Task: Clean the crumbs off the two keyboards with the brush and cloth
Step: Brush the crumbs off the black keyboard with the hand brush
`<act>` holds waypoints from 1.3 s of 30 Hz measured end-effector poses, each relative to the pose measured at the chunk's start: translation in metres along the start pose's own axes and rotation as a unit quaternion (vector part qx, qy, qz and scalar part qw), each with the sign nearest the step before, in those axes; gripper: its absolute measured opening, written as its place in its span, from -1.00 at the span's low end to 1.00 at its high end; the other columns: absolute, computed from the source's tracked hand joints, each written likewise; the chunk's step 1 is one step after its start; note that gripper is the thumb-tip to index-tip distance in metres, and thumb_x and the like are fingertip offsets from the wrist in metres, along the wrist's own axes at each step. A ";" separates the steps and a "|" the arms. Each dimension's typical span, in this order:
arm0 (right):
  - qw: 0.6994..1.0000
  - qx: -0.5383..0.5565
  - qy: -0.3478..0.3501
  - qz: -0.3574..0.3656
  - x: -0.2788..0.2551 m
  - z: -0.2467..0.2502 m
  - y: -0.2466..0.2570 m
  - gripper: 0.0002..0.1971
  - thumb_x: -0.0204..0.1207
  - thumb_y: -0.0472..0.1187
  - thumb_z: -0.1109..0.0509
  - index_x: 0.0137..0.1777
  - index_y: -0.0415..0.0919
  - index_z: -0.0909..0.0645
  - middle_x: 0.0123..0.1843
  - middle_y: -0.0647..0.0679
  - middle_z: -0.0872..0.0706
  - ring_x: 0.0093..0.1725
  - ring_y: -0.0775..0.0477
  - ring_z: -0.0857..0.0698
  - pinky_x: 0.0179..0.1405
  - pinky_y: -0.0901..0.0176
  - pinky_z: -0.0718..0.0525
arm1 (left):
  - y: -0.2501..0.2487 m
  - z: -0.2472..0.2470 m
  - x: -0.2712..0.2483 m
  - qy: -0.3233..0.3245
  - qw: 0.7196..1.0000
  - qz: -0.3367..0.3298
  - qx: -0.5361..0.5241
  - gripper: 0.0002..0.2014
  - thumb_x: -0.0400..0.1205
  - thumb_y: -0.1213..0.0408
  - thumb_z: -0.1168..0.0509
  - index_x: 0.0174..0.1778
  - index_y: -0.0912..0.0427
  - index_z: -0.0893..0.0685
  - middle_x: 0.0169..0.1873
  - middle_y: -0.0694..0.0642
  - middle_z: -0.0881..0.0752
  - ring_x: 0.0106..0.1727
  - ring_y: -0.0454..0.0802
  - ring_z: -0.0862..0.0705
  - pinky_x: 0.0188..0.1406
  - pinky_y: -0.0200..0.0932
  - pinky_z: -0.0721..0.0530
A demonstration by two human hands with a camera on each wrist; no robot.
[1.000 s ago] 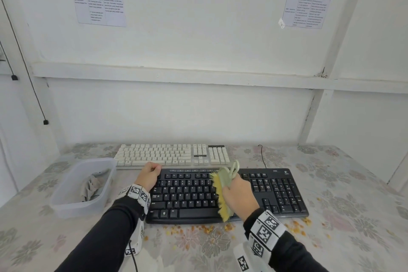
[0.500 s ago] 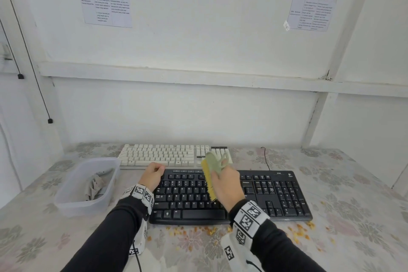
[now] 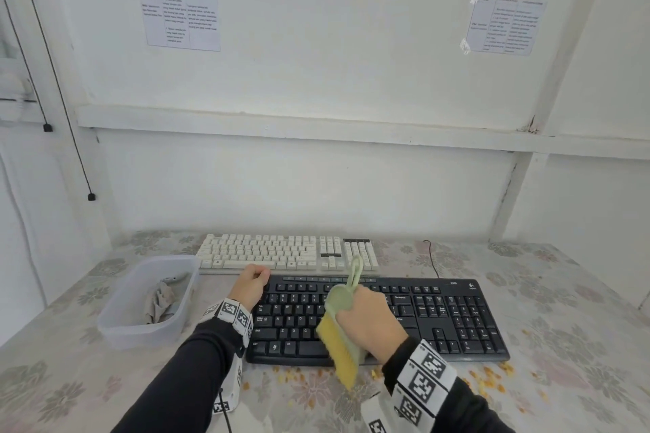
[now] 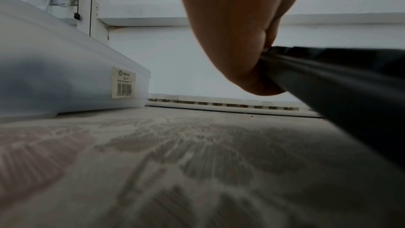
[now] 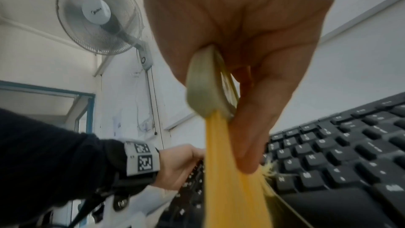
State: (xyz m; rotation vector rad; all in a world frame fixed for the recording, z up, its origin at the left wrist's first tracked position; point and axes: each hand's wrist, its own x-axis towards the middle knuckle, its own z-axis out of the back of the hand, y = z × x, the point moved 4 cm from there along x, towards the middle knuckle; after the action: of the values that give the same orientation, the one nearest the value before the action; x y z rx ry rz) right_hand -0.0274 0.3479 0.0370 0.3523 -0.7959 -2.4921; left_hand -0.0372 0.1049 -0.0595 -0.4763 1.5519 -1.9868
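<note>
1 clear tub (image 3: 116, 309) beside black keyboard (image 3: 457, 316), probably cloth (image 3: 160, 302) inside.

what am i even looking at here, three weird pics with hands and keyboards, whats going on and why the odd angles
No machine here: a person wears three cameras, one on the head and one on each wrist, marked by checkered bands.

The head view looks down at a flowered table. On it lie a black keyboard, a white keyboard behind it, and a clear tub with a grey cloth inside. Orange crumbs are scattered by the black keyboard's front edge.

The right hand grips a green brush with yellow bristles over the keys; the right wrist view shows this close up. The left hand holds the black keyboard's far left corner; its wrist view sits low by the tub.
</note>
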 end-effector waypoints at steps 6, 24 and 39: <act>0.990 0.115 -0.078 0.029 0.027 -0.022 0.031 -0.71 0.68 -0.15 -0.14 0.26 -0.34 -0.44 -0.21 -0.04 -0.62 -0.46 0.15 -0.59 -0.57 0.45 -0.61 | 0.001 0.000 0.000 0.011 0.999 0.026 -0.029 -0.82 0.71 0.38 -0.09 -0.07 0.15 -0.60 -0.02 0.20 -0.65 0.08 0.11 -0.59 0.33 0.11 -0.54; 0.994 0.061 -0.015 0.093 0.023 -0.035 0.057 -0.70 0.66 -0.26 -0.09 0.36 -0.24 -0.41 0.08 -0.18 -0.63 -0.12 -0.09 -0.72 -0.21 0.17 -0.76 | 0.005 0.002 0.000 0.042 0.987 0.085 -0.130 -0.73 0.72 0.48 0.01 -0.12 0.29 -0.60 -0.16 0.28 -0.65 -0.15 0.14 -0.61 0.07 0.09 -0.60; 0.981 -0.092 0.067 0.157 0.008 -0.050 0.043 -0.76 0.50 -0.25 -0.16 0.12 -0.21 -0.52 -0.36 0.07 -0.44 -0.45 0.11 -0.45 -0.47 0.34 -0.48 | 0.003 0.001 -0.003 0.033 0.982 0.098 -0.156 -0.67 0.71 0.54 0.06 -0.20 0.26 -0.56 -0.17 0.28 -0.60 -0.22 0.09 -0.58 -0.17 -0.04 -0.60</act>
State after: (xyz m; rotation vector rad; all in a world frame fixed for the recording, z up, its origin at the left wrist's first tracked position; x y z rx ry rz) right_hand 0.0013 0.2905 0.0222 0.2992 -0.5170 -2.1987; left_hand -0.0338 0.1051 -0.0623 -0.3635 1.8857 -1.6340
